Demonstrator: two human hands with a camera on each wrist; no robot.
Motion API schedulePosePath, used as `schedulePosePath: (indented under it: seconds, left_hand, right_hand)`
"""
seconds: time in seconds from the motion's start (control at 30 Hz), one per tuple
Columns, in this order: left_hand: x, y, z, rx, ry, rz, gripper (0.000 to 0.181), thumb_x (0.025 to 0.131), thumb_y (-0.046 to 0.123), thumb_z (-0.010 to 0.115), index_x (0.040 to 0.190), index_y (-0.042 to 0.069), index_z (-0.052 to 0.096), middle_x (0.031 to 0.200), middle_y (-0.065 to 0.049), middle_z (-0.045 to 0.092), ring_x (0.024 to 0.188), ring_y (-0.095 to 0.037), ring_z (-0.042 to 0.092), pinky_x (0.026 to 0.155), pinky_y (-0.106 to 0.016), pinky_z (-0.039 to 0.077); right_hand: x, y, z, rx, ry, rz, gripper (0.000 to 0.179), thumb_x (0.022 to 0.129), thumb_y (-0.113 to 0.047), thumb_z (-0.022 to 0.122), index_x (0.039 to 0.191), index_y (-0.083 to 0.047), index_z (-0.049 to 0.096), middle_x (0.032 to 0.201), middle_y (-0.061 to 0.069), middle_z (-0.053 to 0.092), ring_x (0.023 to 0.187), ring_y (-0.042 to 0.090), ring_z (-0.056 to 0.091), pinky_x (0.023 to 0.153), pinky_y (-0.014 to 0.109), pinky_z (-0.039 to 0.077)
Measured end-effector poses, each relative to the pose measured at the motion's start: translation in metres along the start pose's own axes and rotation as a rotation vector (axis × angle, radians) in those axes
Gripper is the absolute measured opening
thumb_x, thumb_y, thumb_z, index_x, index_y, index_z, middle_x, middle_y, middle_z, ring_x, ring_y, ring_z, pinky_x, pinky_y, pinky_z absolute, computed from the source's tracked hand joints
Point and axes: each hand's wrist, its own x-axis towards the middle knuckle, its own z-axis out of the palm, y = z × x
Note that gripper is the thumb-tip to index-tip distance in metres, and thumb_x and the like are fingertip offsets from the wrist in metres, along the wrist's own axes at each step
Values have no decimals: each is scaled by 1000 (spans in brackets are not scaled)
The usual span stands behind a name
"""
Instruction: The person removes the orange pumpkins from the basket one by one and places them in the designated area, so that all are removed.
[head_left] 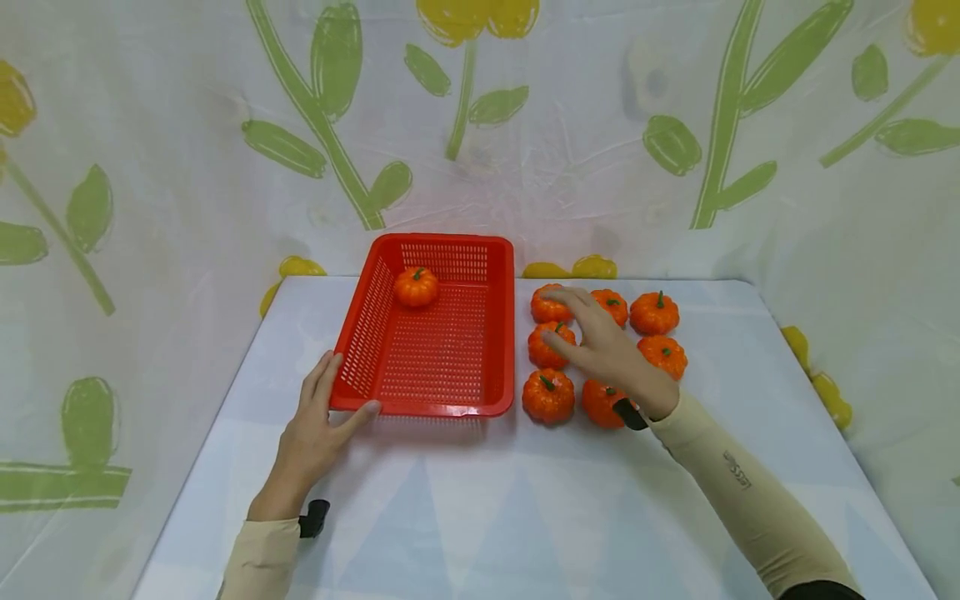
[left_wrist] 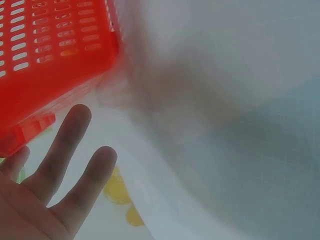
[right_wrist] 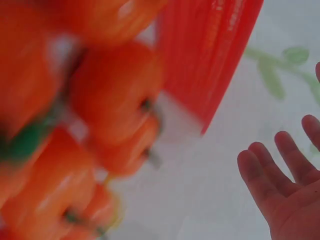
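Observation:
A red plastic basket (head_left: 431, 410) with slotted walls sits on the table, one small orange pumpkin (head_left: 417, 287) inside near its far left corner. My left hand (head_left: 311, 433) is at the basket's near left corner, thumb by the front rim and fingers along the left side. In the left wrist view its fingers (left_wrist: 75, 130) look extended and spread. Over the group of small pumpkins right of the basket hovers my right hand (head_left: 600, 342), fingers extended and apart, holding nothing. It partly covers a back-row pumpkin (head_left: 547, 308) and hides the middle of the group.
Several orange pumpkins with green stems stand close together, including a front one (head_left: 548, 400) near the basket's right wall and a back right one (head_left: 654, 314). The white and pale blue table (head_left: 480, 517) meets a flower-printed curtain (head_left: 555, 192) behind.

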Motion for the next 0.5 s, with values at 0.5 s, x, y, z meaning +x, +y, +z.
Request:
schedulePosePath:
  seconds: [0.5]
  left_hand:
    - [0,-2,-1,3,17,5,98,91,62,66,164,35,8,169,8,5,135,-42,45,92,-71,40]
  right_hand:
    - [89,-51,58,44,-87,-167,54,98,-32,68,145,-16,48,148,-1,45,136,13,43,110,37,41]
